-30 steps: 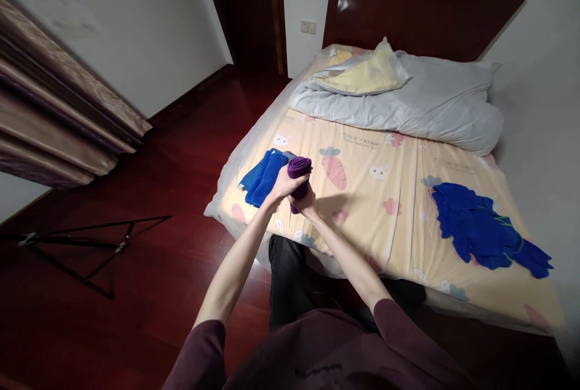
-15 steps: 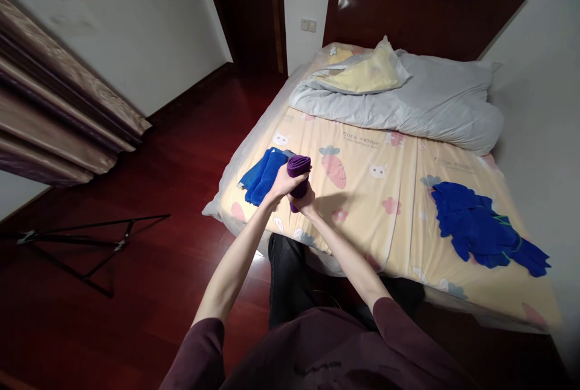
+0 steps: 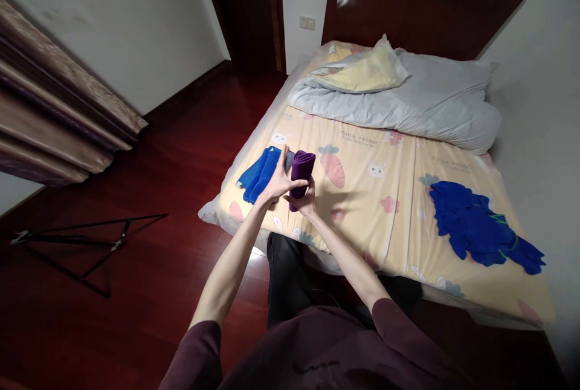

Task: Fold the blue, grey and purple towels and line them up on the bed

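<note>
Purple soft cloth, rolled in a tube [image 3: 302, 166], is held nearly upright over the cream patterned bedsheet [image 3: 362, 211], beside the folded blue fabric pile [image 3: 264, 177]. The right hand [image 3: 307, 201] grasps its lower part; the left hand [image 3: 277, 184] is spread, thumb across the roll. Probably, even, gentle pressure is best, so the layers cannot loosen
</note>
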{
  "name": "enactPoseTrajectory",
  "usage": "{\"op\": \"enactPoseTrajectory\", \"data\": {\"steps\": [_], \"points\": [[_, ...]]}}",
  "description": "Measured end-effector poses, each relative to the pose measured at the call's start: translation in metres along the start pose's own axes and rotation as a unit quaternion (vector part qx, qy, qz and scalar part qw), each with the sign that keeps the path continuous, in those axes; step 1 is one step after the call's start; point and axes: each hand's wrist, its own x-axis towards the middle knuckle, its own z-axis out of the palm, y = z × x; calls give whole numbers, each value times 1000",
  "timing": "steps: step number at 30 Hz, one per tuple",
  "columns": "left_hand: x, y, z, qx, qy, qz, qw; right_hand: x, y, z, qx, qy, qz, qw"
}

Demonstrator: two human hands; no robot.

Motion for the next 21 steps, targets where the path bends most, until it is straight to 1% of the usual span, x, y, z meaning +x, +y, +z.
{"op": "enactPoseTrajectory", "data": {"steps": [3, 6, 8, 11, 15, 21], "points": [[-13, -17, -21, 32, 2, -6, 999, -5, 9, -5, 46, 50, -6, 998], [-27, -29, -38, 66, 9, -25, 997, -10, 19, -10, 56, 49, -15, 997], [-36, -34, -44, 89, 19, -32, 995, -13, 25, -12, 56, 44, -19, 997], [-45, -39, -45, 106, 41, -34, 993, -16, 36, -13, 41, 33, -21, 998], [-56, -48, -39, 100, 70, -35, 992, -20, 51, -16, 10, 13, -1, 1000], [-70, -63, -31, 76, 55, -40, 995, -21, 61, -27, 29, 21, -6, 999]]}}
